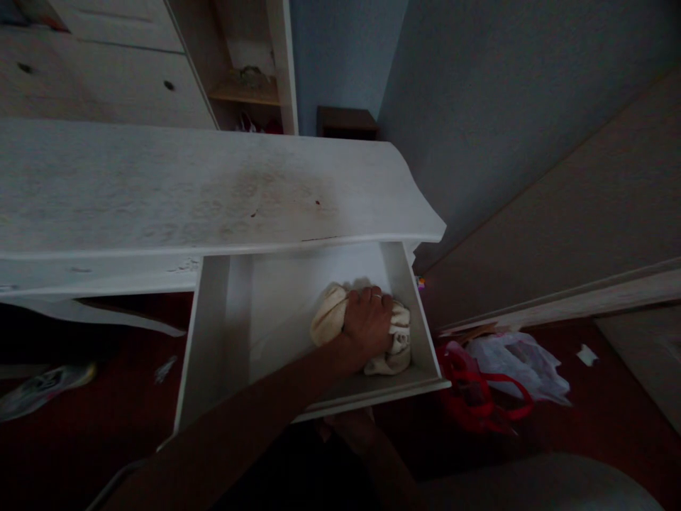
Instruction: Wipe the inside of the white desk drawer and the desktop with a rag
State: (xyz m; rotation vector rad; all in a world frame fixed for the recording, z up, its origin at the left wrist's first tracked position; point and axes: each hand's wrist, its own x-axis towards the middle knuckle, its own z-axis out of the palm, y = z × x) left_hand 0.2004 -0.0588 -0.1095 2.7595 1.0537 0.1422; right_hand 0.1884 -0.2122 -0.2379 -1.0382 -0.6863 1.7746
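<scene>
A white drawer (pixel 281 291) is pulled out from a white table. In its right part lies a bunched cream cloth (pixel 330 316). My left hand (pixel 368 323) reaches in over the front edge and rests on the cloth, with its fingers curled into the folds. A ring shows on one finger. Below the drawer front is my right hand (pixel 351 427), close against the underside. The drawer front and dark shadow hide most of its fingers, so their grip does not show.
The stained white tabletop (pixel 372 191) spans the view behind the drawer. On the red floor at right lie a red bag (pixel 468 390) and a white plastic bag (pixel 524 365). A shoe (pixel 47 389) is at lower left. White cabinets (pixel 122 78) stand beyond; a grey wall (pixel 521 128) rises at right.
</scene>
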